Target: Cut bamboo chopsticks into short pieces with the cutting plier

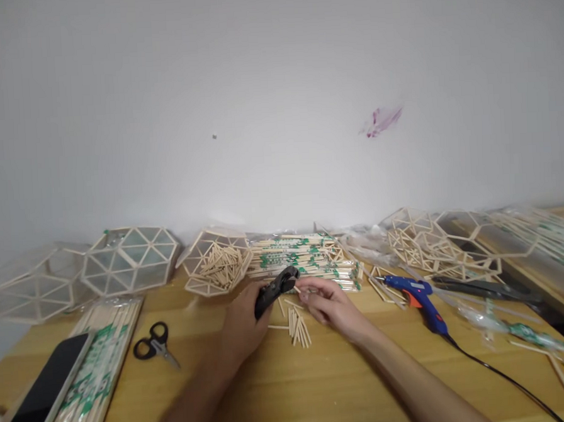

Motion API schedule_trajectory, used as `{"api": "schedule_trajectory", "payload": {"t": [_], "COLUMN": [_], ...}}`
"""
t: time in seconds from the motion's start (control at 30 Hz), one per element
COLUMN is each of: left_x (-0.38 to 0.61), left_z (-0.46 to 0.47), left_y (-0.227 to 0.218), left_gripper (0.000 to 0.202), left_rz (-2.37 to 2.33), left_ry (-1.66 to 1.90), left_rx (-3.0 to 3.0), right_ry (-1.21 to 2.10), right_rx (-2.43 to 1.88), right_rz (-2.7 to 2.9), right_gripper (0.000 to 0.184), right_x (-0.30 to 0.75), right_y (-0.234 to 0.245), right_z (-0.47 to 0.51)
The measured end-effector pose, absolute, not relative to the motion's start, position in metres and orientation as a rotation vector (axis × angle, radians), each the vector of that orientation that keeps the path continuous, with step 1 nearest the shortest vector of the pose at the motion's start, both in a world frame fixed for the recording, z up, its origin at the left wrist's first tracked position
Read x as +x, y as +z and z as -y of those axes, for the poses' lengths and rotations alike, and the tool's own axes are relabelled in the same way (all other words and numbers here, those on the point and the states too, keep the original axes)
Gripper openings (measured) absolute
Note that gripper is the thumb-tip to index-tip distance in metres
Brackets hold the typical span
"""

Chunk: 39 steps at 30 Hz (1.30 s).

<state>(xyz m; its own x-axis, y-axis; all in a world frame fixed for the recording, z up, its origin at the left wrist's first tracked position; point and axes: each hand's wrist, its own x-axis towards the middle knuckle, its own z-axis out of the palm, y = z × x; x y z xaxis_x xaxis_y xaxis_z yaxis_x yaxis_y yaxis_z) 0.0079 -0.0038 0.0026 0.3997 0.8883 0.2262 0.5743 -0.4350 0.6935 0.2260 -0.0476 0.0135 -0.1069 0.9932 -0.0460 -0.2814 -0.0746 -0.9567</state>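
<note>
My left hand (243, 323) is closed around a black plier-like tool (274, 291), whose head points up and to the right. At that head, my right hand (332, 306) pinches a thin wooden stick (297, 289) between thumb and fingers. The stick's tip is close to the tool's jaws; whether they touch it I cannot tell. On the table just below the hands lies a small pile of short wooden sticks (298, 330). Behind the hands are plastic-wrapped chopsticks (303, 251) with green print.
Frameworks of sticks (131, 263) line the wall, one a bowl (191, 282) full of short sticks. A blue glue gun (421, 298) with a black cord lies right. Scissors (154, 345), a phone (45, 390) and packed chopsticks (98, 365) are left on the wooden table (301, 392).
</note>
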Motion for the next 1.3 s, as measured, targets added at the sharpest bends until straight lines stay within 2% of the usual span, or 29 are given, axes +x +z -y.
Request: {"api": "schedule_trajectory", "payload": {"t": [0.13, 0.43, 1.3], "left_x": [0.0099, 0.0129, 0.0128], "left_z": [0.0079, 0.0119, 0.0093], "left_y": [0.0059, 0.0037, 0.0036], "left_gripper": [0.032, 0.029, 0.024], "left_rz": [-1.179, -1.158, -1.175], "left_ry": [0.789, 0.754, 0.686], "left_rx": [2.184, 2.200, 2.223], "right_ry": [1.289, 1.353, 1.291], "right_rx": [-1.089, -1.107, -1.086], "right_rz": [1.177, 1.230, 1.276], "right_gripper": [0.038, 0.043, 0.037], "right_x": [0.2274, 0.2293, 0.2331], "right_y": [0.0172, 0.0230, 0.0162], "right_z": [0.0468, 0.0496, 0.0464]}}
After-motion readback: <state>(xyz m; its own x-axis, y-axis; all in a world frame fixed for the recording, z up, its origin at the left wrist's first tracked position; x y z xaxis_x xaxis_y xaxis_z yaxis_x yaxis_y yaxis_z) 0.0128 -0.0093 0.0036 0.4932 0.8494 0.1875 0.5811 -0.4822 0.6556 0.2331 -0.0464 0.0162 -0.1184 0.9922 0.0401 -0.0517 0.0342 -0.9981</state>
